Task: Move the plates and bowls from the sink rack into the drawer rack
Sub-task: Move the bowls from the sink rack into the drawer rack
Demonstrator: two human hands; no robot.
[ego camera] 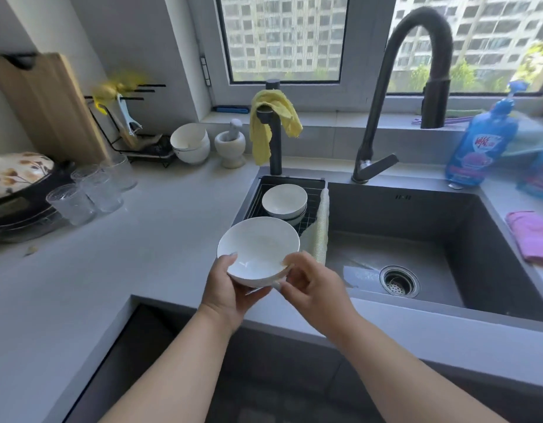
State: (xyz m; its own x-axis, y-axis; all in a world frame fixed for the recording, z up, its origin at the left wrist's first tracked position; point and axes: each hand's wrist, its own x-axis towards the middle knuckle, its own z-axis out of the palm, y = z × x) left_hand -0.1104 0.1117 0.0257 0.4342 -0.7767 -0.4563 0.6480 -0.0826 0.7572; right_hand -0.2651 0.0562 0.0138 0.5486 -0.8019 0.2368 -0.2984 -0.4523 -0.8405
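Note:
A white bowl (258,245) is held over the counter's front edge, just in front of the sink rack (311,206). My left hand (230,285) cups it from below with the thumb on its rim. My right hand (313,285) pinches the bowl's right rim. In the black wire sink rack, a stack of white bowls (284,201) sits upright at the sink's left end. The drawer rack is not in view; only dark space shows below the counter.
The dark sink (416,239) with its drain lies to the right, under a black faucet (416,71). A pale cloth (320,233) hangs on the rack's edge. Glasses (90,190) and a pot stand at left; more bowls (190,143) and a mortar are at the back.

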